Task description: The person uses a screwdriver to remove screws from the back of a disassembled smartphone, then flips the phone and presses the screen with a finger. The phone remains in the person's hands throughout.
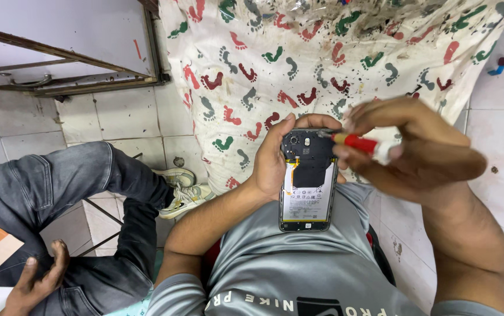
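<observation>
Phone (308, 181), one, flat black rectangle with back cover off and white battery showing, centre frame, cradled in curled left hand (272, 161); screwdriver (357, 142), one, red-handled, pinched by right hand (407, 149) fingers, tip at phone's top edge; footprint-patterned cloth (298, 64) behind.

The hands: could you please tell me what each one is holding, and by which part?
Left hand grips the opened phone by its upper sides; right hand holds the screwdriver by its red handle.
</observation>
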Demonstrator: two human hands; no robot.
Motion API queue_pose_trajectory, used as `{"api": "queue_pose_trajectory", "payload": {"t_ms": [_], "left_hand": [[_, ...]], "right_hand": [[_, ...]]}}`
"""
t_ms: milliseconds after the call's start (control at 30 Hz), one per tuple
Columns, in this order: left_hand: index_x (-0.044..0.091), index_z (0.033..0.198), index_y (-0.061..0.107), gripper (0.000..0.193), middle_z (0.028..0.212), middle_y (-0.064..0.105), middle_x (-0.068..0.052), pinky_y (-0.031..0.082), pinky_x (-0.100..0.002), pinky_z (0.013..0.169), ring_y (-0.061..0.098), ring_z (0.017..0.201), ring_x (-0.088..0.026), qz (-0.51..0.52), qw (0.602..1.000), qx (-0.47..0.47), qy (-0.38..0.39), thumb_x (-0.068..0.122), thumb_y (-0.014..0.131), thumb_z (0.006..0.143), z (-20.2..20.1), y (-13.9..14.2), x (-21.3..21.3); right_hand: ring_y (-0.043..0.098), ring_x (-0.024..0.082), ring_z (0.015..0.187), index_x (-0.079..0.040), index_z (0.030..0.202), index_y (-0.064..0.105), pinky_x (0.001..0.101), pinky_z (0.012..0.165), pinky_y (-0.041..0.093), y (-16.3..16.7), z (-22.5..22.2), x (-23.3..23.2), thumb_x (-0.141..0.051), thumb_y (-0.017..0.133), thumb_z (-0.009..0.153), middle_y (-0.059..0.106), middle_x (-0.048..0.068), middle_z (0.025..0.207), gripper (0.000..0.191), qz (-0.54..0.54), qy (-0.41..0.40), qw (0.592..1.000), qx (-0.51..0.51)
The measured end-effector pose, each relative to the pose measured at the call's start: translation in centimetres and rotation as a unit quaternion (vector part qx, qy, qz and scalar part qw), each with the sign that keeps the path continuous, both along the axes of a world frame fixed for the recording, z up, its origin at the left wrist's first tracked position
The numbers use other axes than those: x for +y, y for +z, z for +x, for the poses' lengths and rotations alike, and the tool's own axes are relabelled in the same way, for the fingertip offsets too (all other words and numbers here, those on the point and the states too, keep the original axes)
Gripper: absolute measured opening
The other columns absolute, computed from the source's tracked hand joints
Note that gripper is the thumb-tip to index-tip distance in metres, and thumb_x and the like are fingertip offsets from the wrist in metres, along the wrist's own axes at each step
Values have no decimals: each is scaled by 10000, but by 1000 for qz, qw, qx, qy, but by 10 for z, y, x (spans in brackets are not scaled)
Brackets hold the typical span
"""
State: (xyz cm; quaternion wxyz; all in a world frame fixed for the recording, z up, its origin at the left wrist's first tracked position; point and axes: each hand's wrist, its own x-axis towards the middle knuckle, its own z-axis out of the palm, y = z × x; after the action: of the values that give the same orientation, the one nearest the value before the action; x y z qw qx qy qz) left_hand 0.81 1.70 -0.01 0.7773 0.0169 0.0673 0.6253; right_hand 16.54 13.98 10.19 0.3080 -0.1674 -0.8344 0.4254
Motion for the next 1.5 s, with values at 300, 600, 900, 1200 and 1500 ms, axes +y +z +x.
{"api": "queue_pose_trajectory", "payload": {"t_ms": [300,600,900,1200,1500], "left_hand": [[-52,1400,491,652,1174,630,-211,593,-524,906,685,1013,-348,7,1000,6,20,540,338,1172,1,-3,3],[-69,1352,486,646,1243,616,-259,601,-521,888,682,1013,-342,-17,999,35,23,532,367,1146,-3,1,3],[34,1401,418,552,1282,608,-292,610,-566,885,692,998,-380,-6,999,25,39,514,407,1130,-2,3,3],[26,1369,433,533,1277,617,-296,611,-570,886,695,987,-382,-5,999,31,41,508,400,1144,-2,2,3],[26,1339,432,530,1278,609,-296,606,-582,897,692,1003,-380,-13,999,9,32,514,372,1142,-5,4,2]], "right_hand": [[743,363,1031,-103,1103,364,502,922,681,7,-13,5,92,704,897,659,254,1094,443,-3,99,991,93],[761,338,993,-125,1225,289,387,877,686,-29,9,16,87,714,998,564,238,1075,526,-140,-28,984,110],[744,244,888,-68,1256,319,323,841,620,-84,8,10,107,710,1052,725,245,1004,474,-499,-100,831,224],[754,283,988,-85,1276,305,351,942,627,-78,12,11,157,687,1075,718,281,1084,495,-425,-83,877,207],[762,347,998,-95,1284,287,432,986,648,-73,11,11,170,647,1037,708,287,1104,511,-461,-63,852,239]]}}
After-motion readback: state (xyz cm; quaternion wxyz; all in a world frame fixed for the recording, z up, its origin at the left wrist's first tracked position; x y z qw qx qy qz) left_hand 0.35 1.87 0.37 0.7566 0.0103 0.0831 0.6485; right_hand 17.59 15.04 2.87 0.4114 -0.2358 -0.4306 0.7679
